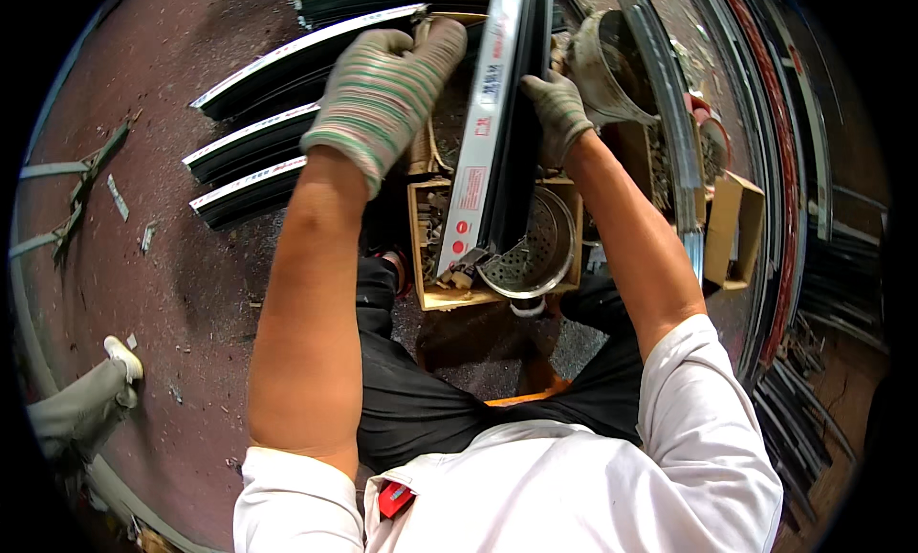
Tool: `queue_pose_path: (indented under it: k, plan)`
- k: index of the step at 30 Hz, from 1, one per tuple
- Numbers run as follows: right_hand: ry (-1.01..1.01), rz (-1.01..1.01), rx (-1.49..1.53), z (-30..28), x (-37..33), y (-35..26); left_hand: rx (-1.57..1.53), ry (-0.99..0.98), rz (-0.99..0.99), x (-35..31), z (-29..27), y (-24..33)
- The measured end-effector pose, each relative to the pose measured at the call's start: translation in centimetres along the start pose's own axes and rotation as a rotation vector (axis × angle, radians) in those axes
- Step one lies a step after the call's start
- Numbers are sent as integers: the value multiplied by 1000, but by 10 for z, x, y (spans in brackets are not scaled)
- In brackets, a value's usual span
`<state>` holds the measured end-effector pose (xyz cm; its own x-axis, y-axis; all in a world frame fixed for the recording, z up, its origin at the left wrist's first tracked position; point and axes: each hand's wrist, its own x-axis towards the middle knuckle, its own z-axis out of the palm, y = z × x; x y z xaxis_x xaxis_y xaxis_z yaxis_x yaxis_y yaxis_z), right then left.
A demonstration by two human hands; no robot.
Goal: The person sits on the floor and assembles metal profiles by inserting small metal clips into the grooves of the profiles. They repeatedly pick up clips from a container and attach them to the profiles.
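A long metal profile (pixel 478 151) with white printed film on one face and a black side stands in front of me, its near end over a wooden box. My right hand (pixel 559 108), in a knit glove, is closed on the profile's dark right side. To the left of the profile, my left hand (pixel 387 99) wears a striped knit glove. Its fingers are curled together, and what they hold, if anything, is hidden. Below, the wooden box (pixel 417 247) holds small metal pieces and a round perforated metal pot (pixel 547 252).
Several dark profiles with white film (pixel 263 137) lie at the left. A dirty round bucket (pixel 598 70), an upright grey profile (pixel 665 84) and a cardboard box (pixel 746 237) are at the right. Long rails (pixel 779 170) run beyond. Another person's leg (pixel 86 400) shows at far left.
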<state>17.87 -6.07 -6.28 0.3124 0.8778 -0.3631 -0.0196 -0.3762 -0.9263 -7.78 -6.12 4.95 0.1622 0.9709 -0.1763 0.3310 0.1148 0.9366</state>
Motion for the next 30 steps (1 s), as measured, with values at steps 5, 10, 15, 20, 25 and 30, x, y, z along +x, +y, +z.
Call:
queue_pose_path:
  k: [5, 10, 15, 20, 25, 30]
  plan:
    - [24, -444, -310, 22, -40, -49, 99, -215, -89, -8, 47, -14]
    - [-122, -497, 2, 40, -66, -101, -267, -229, -92, -21, 41, -7]
    - [-191, -592, 118, 30, -88, -122, -922, -199, -56, -43, 49, 29]
    - [-25, -439, -283, -40, -79, -35, -438, -15, 54, -12, 29, -17]
    - [79, -110, -794, -115, -93, 76, -697, 172, -97, -28, 27, 29]
    - [-245, 145, -1198, -116, -108, 157, -626, 277, -148, -1, 48, 30]
